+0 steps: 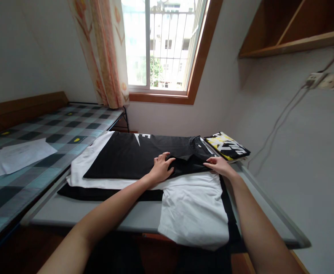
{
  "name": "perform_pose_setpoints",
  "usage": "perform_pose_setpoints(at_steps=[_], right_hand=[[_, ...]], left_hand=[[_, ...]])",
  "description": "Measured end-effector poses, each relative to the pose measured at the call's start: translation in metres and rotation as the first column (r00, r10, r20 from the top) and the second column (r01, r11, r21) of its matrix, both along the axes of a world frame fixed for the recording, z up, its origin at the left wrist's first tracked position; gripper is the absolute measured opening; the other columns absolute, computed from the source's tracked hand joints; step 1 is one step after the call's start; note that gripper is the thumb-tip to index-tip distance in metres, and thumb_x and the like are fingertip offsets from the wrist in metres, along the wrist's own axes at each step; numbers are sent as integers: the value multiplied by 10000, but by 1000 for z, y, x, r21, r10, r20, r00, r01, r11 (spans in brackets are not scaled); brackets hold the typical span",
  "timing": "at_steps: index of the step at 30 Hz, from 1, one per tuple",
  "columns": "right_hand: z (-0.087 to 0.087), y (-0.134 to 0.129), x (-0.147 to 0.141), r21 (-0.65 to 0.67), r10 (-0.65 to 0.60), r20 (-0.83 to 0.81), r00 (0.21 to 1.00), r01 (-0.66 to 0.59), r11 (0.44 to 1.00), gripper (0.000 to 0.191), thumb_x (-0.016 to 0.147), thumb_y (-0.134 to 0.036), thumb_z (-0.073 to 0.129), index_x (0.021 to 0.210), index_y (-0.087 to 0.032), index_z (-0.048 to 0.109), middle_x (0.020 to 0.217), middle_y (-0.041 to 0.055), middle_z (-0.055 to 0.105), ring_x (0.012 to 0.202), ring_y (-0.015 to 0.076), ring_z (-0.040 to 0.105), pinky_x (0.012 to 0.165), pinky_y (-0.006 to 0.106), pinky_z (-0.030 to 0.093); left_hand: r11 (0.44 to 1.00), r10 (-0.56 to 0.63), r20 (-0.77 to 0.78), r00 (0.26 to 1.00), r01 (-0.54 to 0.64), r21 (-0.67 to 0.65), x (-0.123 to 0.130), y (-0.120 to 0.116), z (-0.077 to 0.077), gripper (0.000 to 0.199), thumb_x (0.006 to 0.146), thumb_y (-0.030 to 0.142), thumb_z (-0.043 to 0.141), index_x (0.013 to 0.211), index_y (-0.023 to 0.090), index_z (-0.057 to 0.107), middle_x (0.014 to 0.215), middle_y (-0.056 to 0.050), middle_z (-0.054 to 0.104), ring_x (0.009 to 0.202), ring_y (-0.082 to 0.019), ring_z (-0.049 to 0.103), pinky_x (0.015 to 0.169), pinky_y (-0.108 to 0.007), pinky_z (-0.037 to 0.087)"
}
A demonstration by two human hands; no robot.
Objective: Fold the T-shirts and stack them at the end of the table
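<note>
Two bare forearms [112,207] reach in from the near side, and just beyond them the sleeve of a white T-shirt [195,213] hangs over the near edge of a grey table [61,211]. On top of that white shirt lies a black T-shirt [118,156], its white print at the far side and its collar [197,144] toward the right. Below both, another dark garment [98,193] shows along the near left.

Left hand [161,167] rests on the black cloth with its fingers spread and curved; right hand [216,166] seems to pinch the black shirt's near right edge between thumb and fingertips. Between them the fabric rises in a loose ridge.

Judging by its drape, the black shirt is light, soft and limp — nothing fragile, though it likely creases easily and could slide over the white layer. Its edges look like the best hold: the shoulder by the collar and the hem at the left, pinched thinly so the white cloth isn't caught too. Near the far right corner sits a folded garment with a yellow print [226,146].
</note>
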State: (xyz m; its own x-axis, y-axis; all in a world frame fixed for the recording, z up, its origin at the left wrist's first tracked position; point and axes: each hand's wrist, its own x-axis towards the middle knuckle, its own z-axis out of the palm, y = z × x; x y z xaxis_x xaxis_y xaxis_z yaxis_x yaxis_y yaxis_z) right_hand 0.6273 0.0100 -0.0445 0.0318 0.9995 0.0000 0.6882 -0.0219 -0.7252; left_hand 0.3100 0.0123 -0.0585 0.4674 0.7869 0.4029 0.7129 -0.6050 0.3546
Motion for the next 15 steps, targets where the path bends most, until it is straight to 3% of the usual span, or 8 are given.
perform_pose_setpoints(at_steps=[4, 7, 12, 15], right_hand=[[3, 0, -7, 57, -12, 176, 984, 2, 998, 481, 738, -634, 538, 566, -186, 575, 519, 12, 534, 491, 137, 483, 454, 248, 356], [3, 1, -6, 57, -44, 240, 970, 31, 998, 459, 724, -580, 547, 480, -197, 482, 463, -8, 472, 472, 121, 444, 465, 248, 319], [4, -1, 2, -42, -10, 224, 974, 20, 999, 370, 702, -480, 579, 484, -192, 498, 457, -11, 479, 471, 121, 447, 468, 247, 326], [5, -2, -1, 16, -3, 254, 967, -1, 1000, 238, 696, -397, 616, 587, -186, 595, 547, 10, 566, 550, 146, 518, 541, 255, 411]], left_hand=[[977, -179, -35, 983, 182, 114, -1, -6, 4, 238, 910, 293, 535, 1098, 264, 677, 1244, -86, 537, 1185, -238, 470, 1018, -419, 334], [952, -284, -76, 956, 290, 96, -1, -7, 5, 308, 956, 338, 450, 1188, 265, 640, 1244, -73, 579, 1145, -206, 521, 1027, -395, 326], [976, -211, -127, 969, 216, 30, -1, -6, 2, 477, 905, 386, 501, 1366, 266, 511, 1475, -93, 439, 1327, -272, 416, 1071, -444, 279], [985, -174, -161, 971, 173, -25, -1, -5, 0, 532, 885, 427, 499, 1390, 260, 489, 1517, -100, 386, 1377, -304, 353, 1079, -484, 265]])
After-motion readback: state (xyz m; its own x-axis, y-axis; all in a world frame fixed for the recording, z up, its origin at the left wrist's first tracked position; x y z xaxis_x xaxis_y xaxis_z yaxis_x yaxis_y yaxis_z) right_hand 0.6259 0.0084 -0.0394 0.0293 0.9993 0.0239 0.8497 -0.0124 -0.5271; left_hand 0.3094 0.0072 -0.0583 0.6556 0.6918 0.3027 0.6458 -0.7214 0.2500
